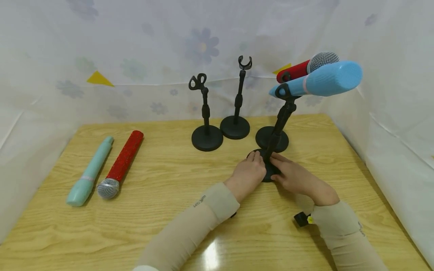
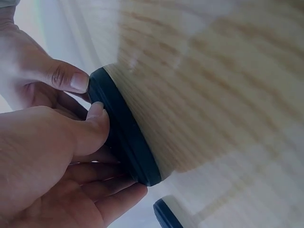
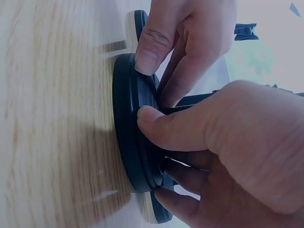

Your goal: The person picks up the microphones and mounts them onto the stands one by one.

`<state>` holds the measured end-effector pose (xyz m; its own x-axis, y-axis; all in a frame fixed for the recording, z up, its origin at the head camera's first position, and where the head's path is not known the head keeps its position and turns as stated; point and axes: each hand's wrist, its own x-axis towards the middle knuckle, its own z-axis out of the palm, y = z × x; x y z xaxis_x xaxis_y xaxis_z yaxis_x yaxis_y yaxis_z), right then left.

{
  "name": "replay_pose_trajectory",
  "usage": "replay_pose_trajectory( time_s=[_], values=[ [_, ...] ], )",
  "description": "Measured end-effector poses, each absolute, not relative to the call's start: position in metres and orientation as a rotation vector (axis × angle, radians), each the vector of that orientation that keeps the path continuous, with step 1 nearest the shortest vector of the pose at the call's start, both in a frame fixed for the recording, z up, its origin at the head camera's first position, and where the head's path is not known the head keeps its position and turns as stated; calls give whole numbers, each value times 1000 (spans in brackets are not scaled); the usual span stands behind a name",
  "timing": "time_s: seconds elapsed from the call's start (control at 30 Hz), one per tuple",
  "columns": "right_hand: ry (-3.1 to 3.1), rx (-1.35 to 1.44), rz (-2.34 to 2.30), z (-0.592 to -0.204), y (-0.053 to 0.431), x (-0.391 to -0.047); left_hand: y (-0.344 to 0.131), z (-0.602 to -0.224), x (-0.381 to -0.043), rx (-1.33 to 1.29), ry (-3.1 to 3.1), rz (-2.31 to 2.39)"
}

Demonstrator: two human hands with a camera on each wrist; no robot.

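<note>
Both hands are at the round black base (image 1: 269, 174) of a microphone stand (image 1: 280, 126) on the right of the table. My left hand (image 1: 249, 173) holds the base's left side, thumb and fingers at its rim in the left wrist view. Opposite it, my right hand (image 1: 294, 177) grips the right side, its thumb on the base (image 3: 127, 128) in the right wrist view. A bright blue microphone (image 1: 330, 79) lies tilted in this stand's clip. Just behind, a red microphone (image 1: 294, 71) with a silver mesh head rests on another stand, partly hidden by the blue one.
Two black stands with bare clips, one left (image 1: 207, 138) and one farther back (image 1: 235, 128), stand near the back edge. A pale teal microphone (image 1: 89, 171) and a glittery red microphone (image 1: 124, 158) lie at the left. White patterned sheeting (image 1: 152, 49) surrounds the wooden table (image 1: 162, 226).
</note>
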<state>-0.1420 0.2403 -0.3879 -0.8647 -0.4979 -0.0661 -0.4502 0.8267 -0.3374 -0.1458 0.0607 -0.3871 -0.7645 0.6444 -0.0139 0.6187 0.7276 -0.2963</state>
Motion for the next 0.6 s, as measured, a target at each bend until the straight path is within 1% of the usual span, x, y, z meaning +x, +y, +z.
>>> replay_pose_trajectory(
  time_s=[0.17, 0.37, 0.5, 0.6],
  values=[
    [2882, -756, -438, -385, 235, -139, 53, -391, -150, -1119, -2845, 334],
    [2967, -716, -399, -368, 218, -127, 23, -390, -158, -1239, -3034, -113],
    [3001, -758, -448, -356, 206, -124, -3, -384, -170, -1224, -3035, -304],
    [3018, -839, -466, -351, 196, -128, -26, -378, -181, -1175, -2998, -362]
  ],
)
